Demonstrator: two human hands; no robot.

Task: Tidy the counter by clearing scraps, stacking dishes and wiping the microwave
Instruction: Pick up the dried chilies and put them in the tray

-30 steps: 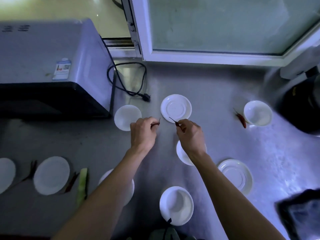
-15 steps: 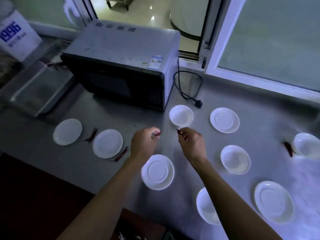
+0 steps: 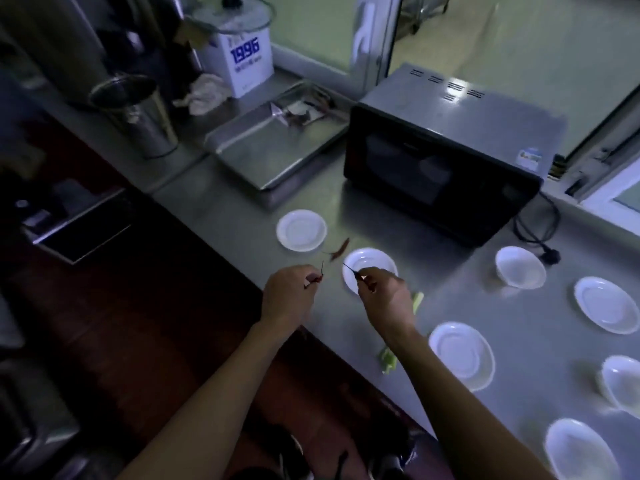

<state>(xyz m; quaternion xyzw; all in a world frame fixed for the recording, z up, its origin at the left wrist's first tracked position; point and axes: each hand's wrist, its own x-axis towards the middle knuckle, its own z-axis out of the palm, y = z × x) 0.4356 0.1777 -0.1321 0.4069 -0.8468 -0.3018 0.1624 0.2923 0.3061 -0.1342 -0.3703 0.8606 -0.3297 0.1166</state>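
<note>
My left hand (image 3: 291,294) pinches a small red chili (image 3: 317,277) above the counter's front edge. To its right, my right hand (image 3: 386,299) pinches another chili (image 3: 360,276), its thin stem sticking out over a white saucer (image 3: 375,259). A loose red chili (image 3: 340,249) lies between that saucer and another white saucer (image 3: 301,230). A green vegetable strip (image 3: 389,360) lies partly under my right forearm. The black microwave (image 3: 446,161) stands behind. Several more white dishes, such as a bowl (image 3: 519,266) and a saucer (image 3: 462,355), are spread to the right.
A steel tray (image 3: 242,152) holding scraps sits left of the microwave. Behind it are a steel cup (image 3: 138,114), a crumpled cloth (image 3: 204,93) and a white box (image 3: 247,62). The microwave's cord and plug (image 3: 550,256) lie at its right. Dark floor lies left of the counter edge.
The view has swung left, bringing the steel tray, cup and floor into sight. Both hands keep their chilies and have travelled left along the counter toward the front edge.
</note>
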